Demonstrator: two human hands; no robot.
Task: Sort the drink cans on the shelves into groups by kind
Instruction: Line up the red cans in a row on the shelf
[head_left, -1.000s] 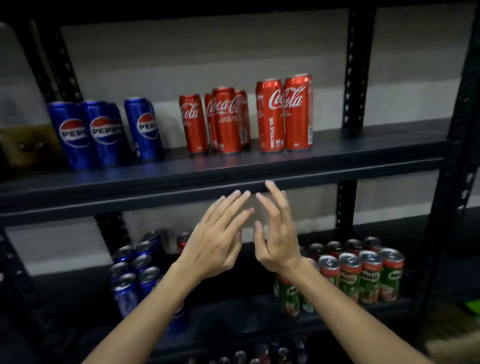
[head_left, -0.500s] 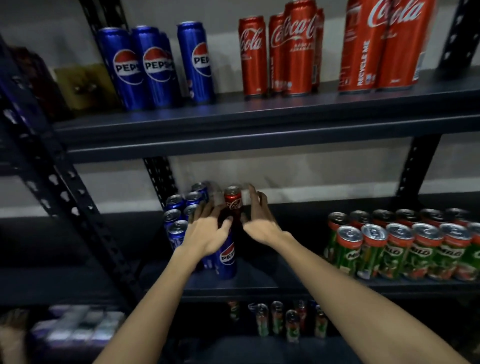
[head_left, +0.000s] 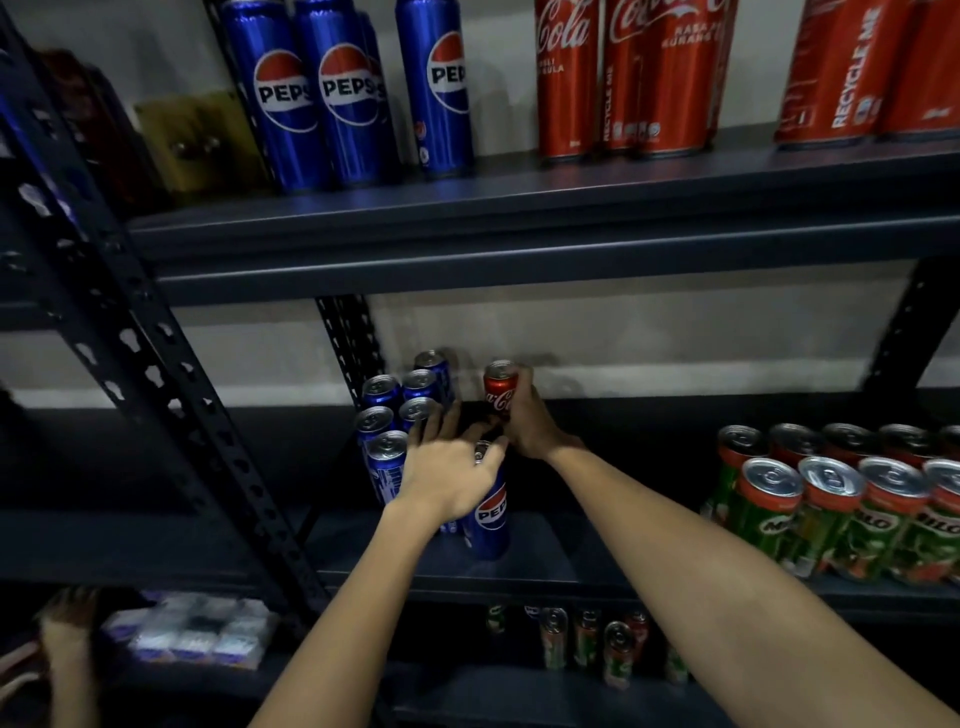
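Observation:
On the middle shelf (head_left: 571, 566) stands a cluster of several blue Pepsi cans (head_left: 384, 410). A lone red Coca-Cola can (head_left: 500, 387) stands just right of them, and my right hand (head_left: 530, 421) grips it from the right side. My left hand (head_left: 447, 478) lies spread over the top of the front Pepsi can (head_left: 491, 519), fingers reaching among the blue cans; whether it grips that can is unclear. Green Milo cans (head_left: 831, 519) are grouped at the right of the same shelf. The upper shelf carries tall Pepsi cans (head_left: 332, 98) left and tall Coca-Cola cans (head_left: 649, 78) right.
A slanted black perforated upright (head_left: 156, 374) crosses the left side. The bottom shelf holds several small mixed cans (head_left: 587, 639) and a wrapped pack of small cartons (head_left: 192, 629). Another person's hand (head_left: 62, 634) shows at the lower left corner.
The view has dropped and closed in on the middle shelf. Both hands went from the upper shelf's edge down to the cans; my right hand has wrapped round the Coca-Cola can.

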